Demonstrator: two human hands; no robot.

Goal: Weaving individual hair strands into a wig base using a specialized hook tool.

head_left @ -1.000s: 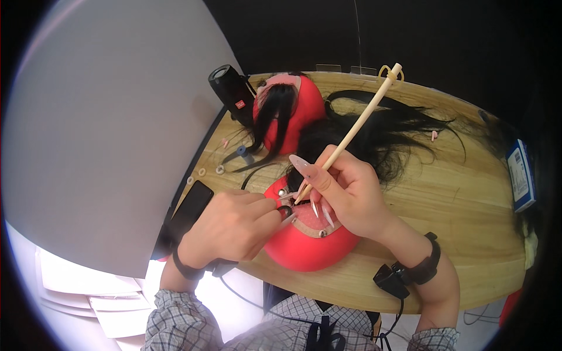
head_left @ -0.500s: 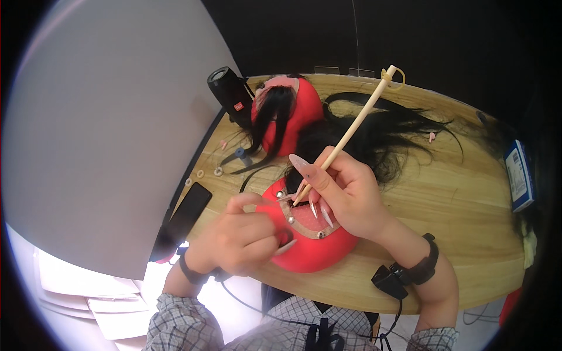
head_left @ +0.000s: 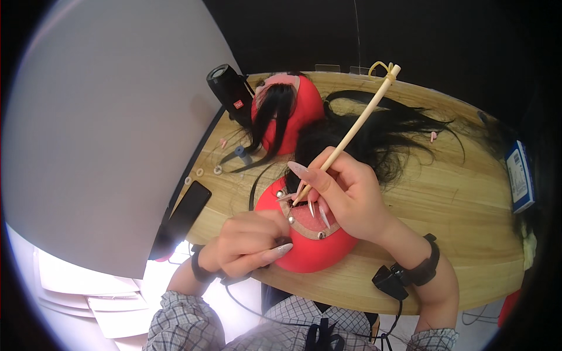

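Note:
A red dome-shaped wig block [head_left: 313, 254] sits in front of me at the table's near edge. Pins with round silver heads fix a beige band and pink mesh [head_left: 310, 217] to it. My right hand [head_left: 351, 193] is closed on a pale wooden-handled ventilating needle [head_left: 354, 130]. The needle's lower end meets the mesh by a dark line of hair, its fine tip too small to see; a yellow rubber band loops at its top. At the block's left side, my left hand [head_left: 249, 243] is closed, a small dark tuft, apparently hair, between thumb and fingers.
Behind lies long black hair [head_left: 363, 134], beside a second red wig block [head_left: 304, 105] with hair on it. A black cylindrical speaker [head_left: 228, 90], a blue spool [head_left: 242, 154], small rings and a phone [head_left: 190, 207] are at left. A blue-and-white box [head_left: 519, 175] stands far right.
My left hand has curled its forefinger in and shifted slightly at the block's left side. The needle's handle has turned a little, its rubber band swinging from right to left.

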